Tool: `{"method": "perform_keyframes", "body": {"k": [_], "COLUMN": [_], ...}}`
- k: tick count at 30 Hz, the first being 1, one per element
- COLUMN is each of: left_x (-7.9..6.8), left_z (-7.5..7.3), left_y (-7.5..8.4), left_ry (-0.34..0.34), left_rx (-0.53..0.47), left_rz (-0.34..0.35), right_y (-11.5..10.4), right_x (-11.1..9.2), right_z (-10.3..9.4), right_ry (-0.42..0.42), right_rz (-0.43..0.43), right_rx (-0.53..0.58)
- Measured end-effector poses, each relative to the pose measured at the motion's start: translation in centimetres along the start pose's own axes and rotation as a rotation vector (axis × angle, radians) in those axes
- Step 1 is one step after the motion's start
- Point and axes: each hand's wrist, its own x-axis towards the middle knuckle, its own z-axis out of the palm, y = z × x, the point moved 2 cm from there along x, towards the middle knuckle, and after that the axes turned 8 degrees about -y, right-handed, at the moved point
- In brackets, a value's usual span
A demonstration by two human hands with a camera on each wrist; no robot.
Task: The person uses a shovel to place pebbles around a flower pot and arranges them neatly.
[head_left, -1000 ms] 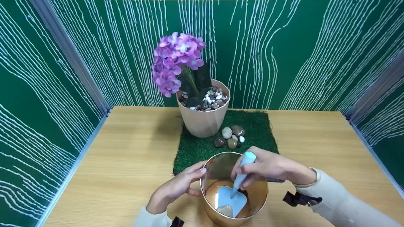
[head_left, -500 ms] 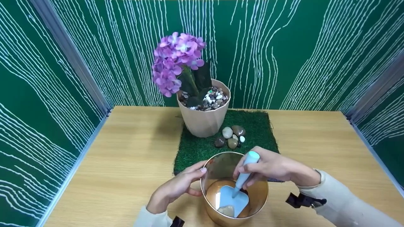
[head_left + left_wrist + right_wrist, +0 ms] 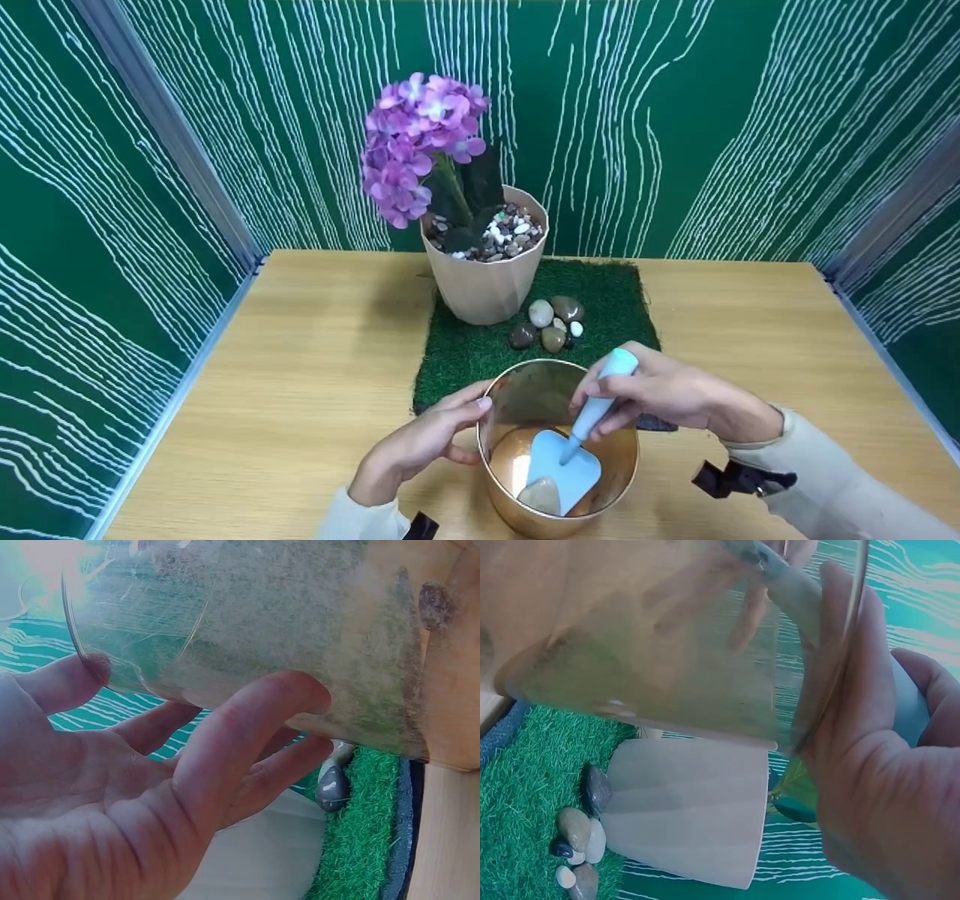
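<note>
My right hand (image 3: 671,386) grips the handle of a light blue trowel (image 3: 577,461), tilted down into an amber see-through glass pot (image 3: 517,397). A beige stone (image 3: 541,495) lies at the blade's near left edge, inside the pot. Through the glass in the left wrist view, a dark stone (image 3: 435,606) shows near the bottom. My left hand (image 3: 427,435) holds the pot by its left side, one finger at the rim and the others bent along the wall. The right wrist view has the trowel's handle (image 3: 799,600) behind the glass, partly hidden by fingers.
Behind the pot lies a green turf mat (image 3: 615,300) with several pebbles (image 3: 553,339). On its far left stands a beige flowerpot (image 3: 484,289) filled with gravel, holding purple flowers (image 3: 424,146). Green walls with white lines (image 3: 720,112) enclose the wooden table (image 3: 300,360).
The right hand and the trowel's handle have moved right and slightly away, so the trowel leans more. Its blade has shifted right inside the pot. The left hand stays in place.
</note>
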Motion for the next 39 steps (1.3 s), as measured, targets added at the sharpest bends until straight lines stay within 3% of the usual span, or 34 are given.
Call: {"method": "perform_keyframes", "body": {"k": [21,39], "left_x": [0.0,0.0], "left_z": [-0.1,-0.1], "left_y": [0.1,0.0], "left_ry": [-0.002,-0.008], "left_rx": [0.002,0.012], "left_rz": [-0.006,-0.002], "right_y": [0.7,1.8], "right_x": [-2.0,-2.7], "right_z": [-0.8,-1.1], "right_ry": [0.027,0.087], "right_rz": [-0.047,-0.004], "right_rx": [0.199,0.275]}}
